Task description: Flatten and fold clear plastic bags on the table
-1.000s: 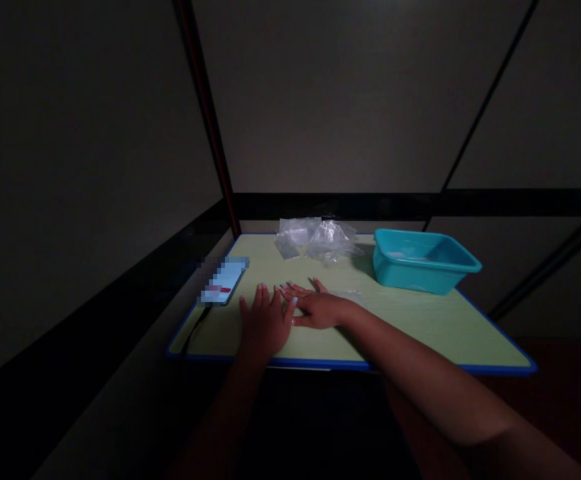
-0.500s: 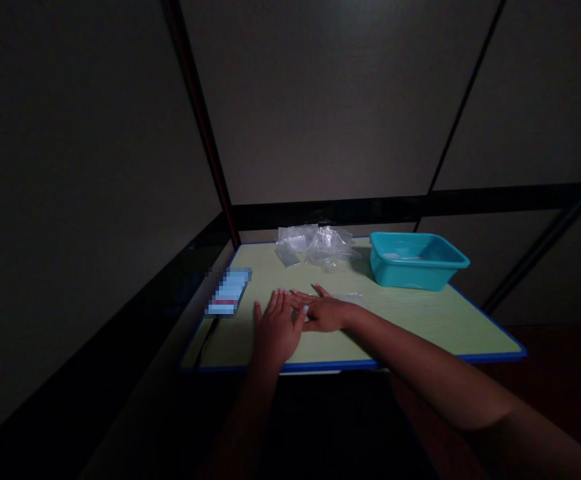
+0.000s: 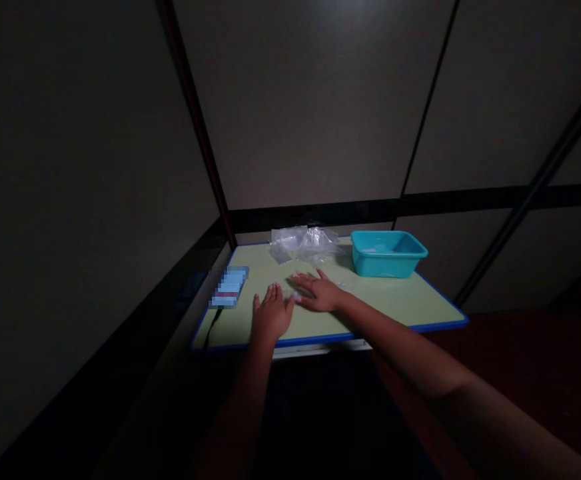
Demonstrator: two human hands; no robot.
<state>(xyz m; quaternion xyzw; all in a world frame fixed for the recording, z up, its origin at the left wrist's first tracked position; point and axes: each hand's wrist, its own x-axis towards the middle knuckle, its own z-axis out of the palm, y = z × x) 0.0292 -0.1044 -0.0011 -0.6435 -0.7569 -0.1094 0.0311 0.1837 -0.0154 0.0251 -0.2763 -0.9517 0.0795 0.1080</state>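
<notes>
My left hand (image 3: 271, 316) lies palm down near the front of the pale green table (image 3: 390, 307), its fingers stretched forward. To its right, my right hand (image 3: 319, 293) is flat with its fingers spread and pointing left. A small gap separates the two hands. A faint clear plastic piece (image 3: 341, 285) shows beside my right hand; how much of it lies under the hand is hidden. Crumpled clear plastic bags (image 3: 315, 244) rest at the back of the table.
A turquoise basin (image 3: 385, 267) stands at the back right with something pale inside. At the left edge lies a phone-like device (image 3: 229, 287) with a blurred screen and a dark cord (image 3: 214, 321). Walls rise behind and to the left.
My hands were touching, fingers overlapping, and are now slightly apart. My right hand has moved up a little over the table. The camera view has shifted, so the basin appears further left.
</notes>
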